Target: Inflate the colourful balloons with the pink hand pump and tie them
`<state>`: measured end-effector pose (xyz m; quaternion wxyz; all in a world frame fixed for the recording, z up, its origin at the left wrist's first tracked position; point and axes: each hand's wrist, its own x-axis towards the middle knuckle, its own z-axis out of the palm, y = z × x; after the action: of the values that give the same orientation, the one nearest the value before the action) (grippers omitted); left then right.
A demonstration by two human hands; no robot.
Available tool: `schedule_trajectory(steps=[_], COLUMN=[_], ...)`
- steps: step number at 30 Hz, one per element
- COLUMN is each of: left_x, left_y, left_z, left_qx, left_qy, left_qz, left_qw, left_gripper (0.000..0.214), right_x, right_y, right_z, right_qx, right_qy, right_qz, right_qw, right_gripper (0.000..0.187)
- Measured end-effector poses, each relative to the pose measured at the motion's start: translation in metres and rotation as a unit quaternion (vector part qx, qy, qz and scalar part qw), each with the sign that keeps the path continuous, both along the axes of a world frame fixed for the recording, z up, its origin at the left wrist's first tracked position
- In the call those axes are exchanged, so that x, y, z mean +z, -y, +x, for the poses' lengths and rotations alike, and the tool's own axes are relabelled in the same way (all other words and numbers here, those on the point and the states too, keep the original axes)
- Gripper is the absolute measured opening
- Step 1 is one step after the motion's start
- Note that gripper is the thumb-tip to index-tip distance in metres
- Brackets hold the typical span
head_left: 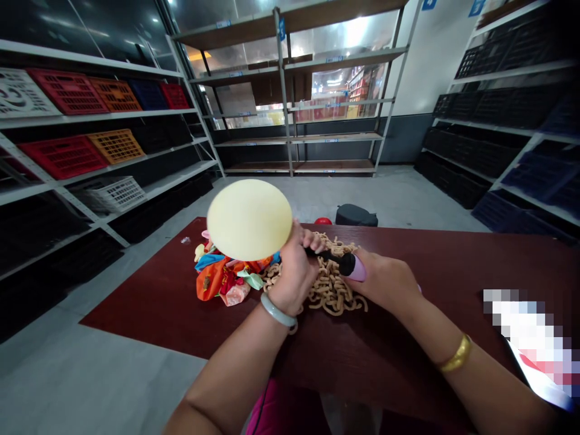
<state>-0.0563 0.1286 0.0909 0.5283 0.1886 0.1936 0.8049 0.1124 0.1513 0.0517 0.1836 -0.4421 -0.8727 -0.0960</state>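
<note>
A pale yellow inflated balloon (249,219) floats above the dark red table (453,260). My left hand (294,269) is closed around its neck, pinching it onto the black nozzle of a pink hand pump (351,266). My right hand (387,281) is wrapped round the pump's pink body. Both hands hover over a pile of tan curly strings (333,290). To the left of that pile lies a heap of limp coloured balloons (224,275) in orange, blue, red and green.
Metal shelving with red, orange and white crates (67,90) lines the left side; dark crates (498,54) fill shelves on the right. A black bag (356,214) and a red object (323,221) sit behind the table's far edge. A blurred patch (532,338) covers the table's right.
</note>
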Motion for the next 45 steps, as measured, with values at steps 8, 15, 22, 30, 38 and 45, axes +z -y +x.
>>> schedule_trajectory(steps=[8,15,22,30,38,45], left_x=[0.019,0.002,-0.022,-0.016,0.017,0.018], left_y=[0.002,-0.003,0.000,0.004,0.007,0.009], left_z=[-0.065,-0.020,0.037,0.034,-0.042,-0.052], left_qx=[0.095,0.041,-0.036,-0.035,0.032,0.061], left_qy=[-0.006,0.025,0.006,0.002,-0.004,0.024], left_qz=[0.046,0.033,0.013,0.001,0.059,0.084], left_qw=[0.994,0.998,0.999,0.999,0.998,0.994], left_gripper=[0.050,0.047,0.043,0.044,0.047,0.044], right_x=[0.000,0.005,0.006,0.003,-0.007,-0.008], right_y=[-0.015,-0.011,0.005,0.006,-0.015,-0.019], right_z=[0.014,0.018,0.004,0.001,0.012,0.018], right_qx=[0.012,-0.022,0.001,0.005,0.022,0.021], right_qy=[0.015,0.031,0.008,-0.004,-0.011,-0.013], right_qz=[0.000,0.001,-0.007,-0.009,0.007,0.022], right_qw=[1.000,0.999,1.000,1.000,1.000,0.999], right_gripper=[0.042,0.044,0.041,0.041,0.050,0.046])
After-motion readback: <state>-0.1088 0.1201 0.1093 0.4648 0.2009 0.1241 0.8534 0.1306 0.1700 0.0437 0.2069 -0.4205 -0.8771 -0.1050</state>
